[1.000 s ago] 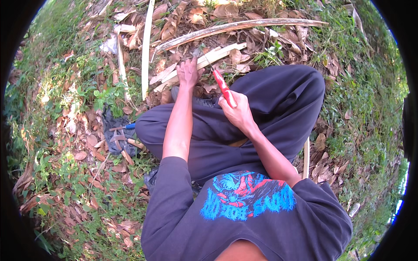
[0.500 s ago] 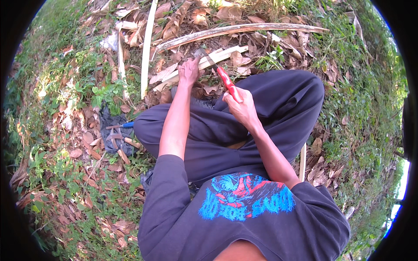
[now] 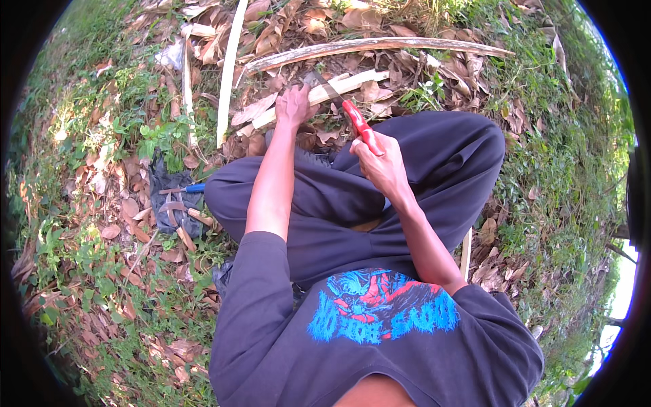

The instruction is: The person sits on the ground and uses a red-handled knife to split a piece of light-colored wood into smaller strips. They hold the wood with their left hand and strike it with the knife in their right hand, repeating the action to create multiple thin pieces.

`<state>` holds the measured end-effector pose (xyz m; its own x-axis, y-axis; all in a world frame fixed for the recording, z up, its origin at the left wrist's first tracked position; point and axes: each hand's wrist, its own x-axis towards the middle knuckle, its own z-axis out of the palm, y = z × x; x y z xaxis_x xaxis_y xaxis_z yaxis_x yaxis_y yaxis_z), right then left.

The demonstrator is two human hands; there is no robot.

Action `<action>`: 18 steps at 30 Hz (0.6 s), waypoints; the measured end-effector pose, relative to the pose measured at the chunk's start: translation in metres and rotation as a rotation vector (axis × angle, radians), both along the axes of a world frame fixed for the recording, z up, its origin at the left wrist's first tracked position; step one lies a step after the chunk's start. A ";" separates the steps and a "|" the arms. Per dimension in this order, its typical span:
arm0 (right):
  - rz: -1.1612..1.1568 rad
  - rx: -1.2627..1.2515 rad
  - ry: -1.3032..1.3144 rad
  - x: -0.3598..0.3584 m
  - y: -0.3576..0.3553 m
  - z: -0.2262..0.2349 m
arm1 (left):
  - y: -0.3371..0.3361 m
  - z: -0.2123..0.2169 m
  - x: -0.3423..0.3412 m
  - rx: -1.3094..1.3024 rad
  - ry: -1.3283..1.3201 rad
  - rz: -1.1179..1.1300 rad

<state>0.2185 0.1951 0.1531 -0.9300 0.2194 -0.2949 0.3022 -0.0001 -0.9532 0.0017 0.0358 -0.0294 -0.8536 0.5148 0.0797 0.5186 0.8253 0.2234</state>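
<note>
Outdoor ground (image 3: 88, 203) is covered with dry leaves, grass and weeds. A dark bag (image 3: 169, 197) lies on it at the left, with wooden-handled tools resting on top; its contents cannot be made out. The pale split stick (image 3: 339, 85) is pressed down by the left hand (image 3: 293, 105), fingers flat together. The red-handled saw (image 3: 349, 112) is gripped in the right hand (image 3: 380, 163), its blade laid across the stick. Blade teeth are too small to tell.

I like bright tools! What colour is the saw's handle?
Red. The saw handle in the right hand shows best in the head view.
</note>
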 end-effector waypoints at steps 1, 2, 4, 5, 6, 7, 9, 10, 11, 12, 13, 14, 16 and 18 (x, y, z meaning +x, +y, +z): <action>0.005 0.034 0.002 0.000 -0.001 0.009 | 0.001 0.002 -0.002 -0.019 -0.028 0.013; 0.009 0.069 0.004 0.001 -0.002 0.014 | 0.002 0.004 -0.003 -0.038 -0.057 0.026; 0.012 0.077 0.009 0.005 -0.001 0.014 | 0.001 0.001 -0.002 -0.024 -0.037 0.044; 0.013 0.082 0.012 0.007 0.000 0.014 | 0.001 -0.001 -0.003 -0.016 -0.028 0.052; 0.000 0.067 0.012 0.008 0.000 0.018 | 0.001 -0.003 -0.004 -0.014 -0.018 0.051; -0.012 0.047 0.008 0.010 -0.001 0.021 | 0.000 -0.006 -0.004 -0.016 -0.012 0.050; -0.022 0.042 0.010 0.011 -0.001 0.021 | -0.001 -0.010 -0.005 -0.031 0.008 0.050; -0.020 0.057 0.014 0.011 -0.001 0.018 | 0.001 -0.011 -0.007 -0.041 0.020 0.051; -0.017 0.072 0.019 0.011 -0.001 0.016 | 0.002 -0.013 -0.007 -0.052 0.032 0.052; -0.014 0.068 0.018 0.012 -0.001 0.018 | 0.002 -0.015 -0.006 -0.046 0.051 0.048; -0.011 0.064 0.017 0.013 -0.002 0.021 | 0.001 -0.017 -0.005 -0.040 0.070 0.043; -0.009 0.059 0.016 0.014 -0.003 0.023 | 0.001 -0.019 -0.004 -0.034 0.090 0.037; 0.007 0.099 0.016 0.016 -0.007 0.021 | -0.003 -0.025 -0.004 0.008 0.174 0.024; 0.014 0.130 0.025 0.017 -0.012 0.020 | -0.006 -0.034 -0.006 0.012 0.180 0.024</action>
